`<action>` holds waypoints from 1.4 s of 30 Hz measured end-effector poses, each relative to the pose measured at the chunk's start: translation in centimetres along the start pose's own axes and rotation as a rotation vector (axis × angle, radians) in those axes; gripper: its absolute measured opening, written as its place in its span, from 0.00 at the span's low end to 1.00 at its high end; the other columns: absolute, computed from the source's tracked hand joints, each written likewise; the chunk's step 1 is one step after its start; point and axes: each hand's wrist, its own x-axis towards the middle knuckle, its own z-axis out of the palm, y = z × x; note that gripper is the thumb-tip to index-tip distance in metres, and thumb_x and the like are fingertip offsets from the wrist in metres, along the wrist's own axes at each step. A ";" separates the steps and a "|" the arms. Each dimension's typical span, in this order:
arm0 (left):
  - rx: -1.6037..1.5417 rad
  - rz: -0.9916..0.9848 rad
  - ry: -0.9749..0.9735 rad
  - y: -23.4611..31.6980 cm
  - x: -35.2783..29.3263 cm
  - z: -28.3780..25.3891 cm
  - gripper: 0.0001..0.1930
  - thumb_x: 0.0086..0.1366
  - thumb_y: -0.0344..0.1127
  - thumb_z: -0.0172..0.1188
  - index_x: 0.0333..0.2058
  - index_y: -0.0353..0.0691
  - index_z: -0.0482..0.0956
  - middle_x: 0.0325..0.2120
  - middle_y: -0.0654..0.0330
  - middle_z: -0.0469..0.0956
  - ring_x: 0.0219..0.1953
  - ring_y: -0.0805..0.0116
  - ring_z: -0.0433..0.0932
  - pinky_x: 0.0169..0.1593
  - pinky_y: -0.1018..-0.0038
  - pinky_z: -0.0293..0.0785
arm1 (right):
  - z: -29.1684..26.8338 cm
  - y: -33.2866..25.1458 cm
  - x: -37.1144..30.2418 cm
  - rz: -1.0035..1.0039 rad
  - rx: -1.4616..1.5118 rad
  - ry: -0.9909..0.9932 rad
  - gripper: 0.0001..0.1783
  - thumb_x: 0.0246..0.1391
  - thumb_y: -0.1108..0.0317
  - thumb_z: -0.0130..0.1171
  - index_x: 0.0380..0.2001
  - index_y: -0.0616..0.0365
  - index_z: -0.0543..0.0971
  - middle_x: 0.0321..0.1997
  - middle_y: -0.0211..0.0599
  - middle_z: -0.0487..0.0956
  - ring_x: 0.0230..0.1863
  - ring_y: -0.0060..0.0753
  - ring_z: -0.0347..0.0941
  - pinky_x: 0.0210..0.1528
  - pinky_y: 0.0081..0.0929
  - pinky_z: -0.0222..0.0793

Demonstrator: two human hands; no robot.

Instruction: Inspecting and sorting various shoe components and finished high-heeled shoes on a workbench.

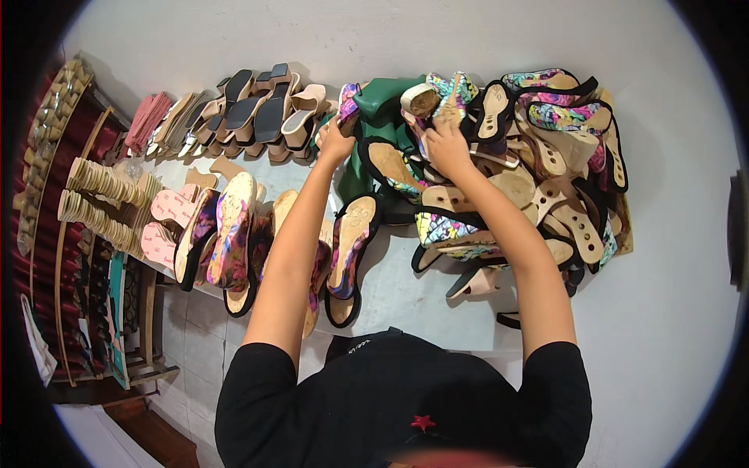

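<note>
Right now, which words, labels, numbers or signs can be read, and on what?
Pink insoles: dark printed lettering, not quoted here.
Tan footbed, centre: faint marks, too small to read.
Black fabric, lower centre: white lettering, too small to read.
Black clothing: red star, no legible words.

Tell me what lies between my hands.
In the head view, green pieces and a black-trimmed sandal lie between your left hand and right hand.

It is bright in the middle, and the shoes look clear. A soft grey shadow sits on the wall near two o'clock. The red curtain at nine looks darker. Lines bend near the round black edge.
</note>
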 end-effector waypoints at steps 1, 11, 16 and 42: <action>0.009 -0.041 0.007 -0.3 0.4 0.2 0.38 0.45 0.39 0.60 0.57 0.51 0.55 0.50 0.51 0.66 0.57 0.53 0.58 0.54 0.47 0.53 | -0.3 0.2 0.4 0.116 -0.032 -0.092 0.17 0.45 0.64 0.51 0.40 0.53 0.75 0.46 0.34 0.70 0.56 0.37 0.60 0.57 0.43 0.54; 0.068 0.012 0.125 -1.5 2.5 -0.5 0.19 0.53 0.43 0.59 0.41 0.39 0.72 0.36 0.46 0.76 0.41 0.47 0.73 0.44 0.60 0.68 | -1.6 -0.9 1.7 0.328 -0.114 -0.239 0.42 0.31 0.35 0.60 0.41 0.61 0.76 0.46 0.37 0.71 0.57 0.36 0.54 0.60 0.41 0.42; -0.118 0.031 0.208 0.0 2.1 -4.3 0.21 0.53 0.45 0.58 0.40 0.34 0.75 0.35 0.44 0.76 0.40 0.49 0.74 0.44 0.64 0.68 | -0.3 -1.4 1.1 0.355 -0.019 -0.170 0.42 0.26 0.36 0.64 0.39 0.60 0.76 0.44 0.36 0.71 0.52 0.33 0.57 0.52 0.33 0.50; -0.614 0.353 0.031 0.5 -24.8 -16.7 0.34 0.53 0.28 0.59 0.56 0.29 0.54 0.47 0.48 0.68 0.46 0.63 0.70 0.49 0.72 0.66 | -14.1 -4.9 -11.2 0.316 2.371 -0.056 0.41 0.43 0.36 0.48 0.47 0.64 0.67 0.40 0.41 0.71 0.41 0.43 0.73 0.36 0.40 0.74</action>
